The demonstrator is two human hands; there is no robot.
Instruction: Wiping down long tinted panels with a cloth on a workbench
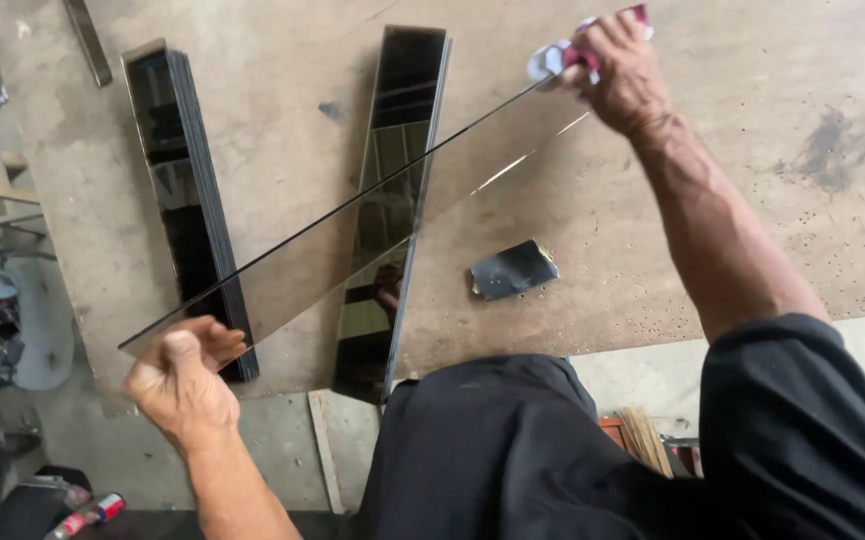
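Observation:
A long, narrow strip of tinted glass [352, 235] hangs tilted above the workbench, running from lower left to upper right. My left hand [184, 375] grips its near end. My right hand [620, 75] is at the far end, closed on a crumpled white and red cloth [556, 57] pressed against the glass edge. Under the strip lie two stacks of dark glass strips: one stack [184, 190] at the left, another [392, 200] in the middle.
The worn brown workbench [732, 150] carries a small dark flat piece [512, 270] right of the middle stack. A metal bar [87, 40] lies at the top left. Wooden framing and clutter sit past the bench's left edge; cans lie on the floor at bottom left.

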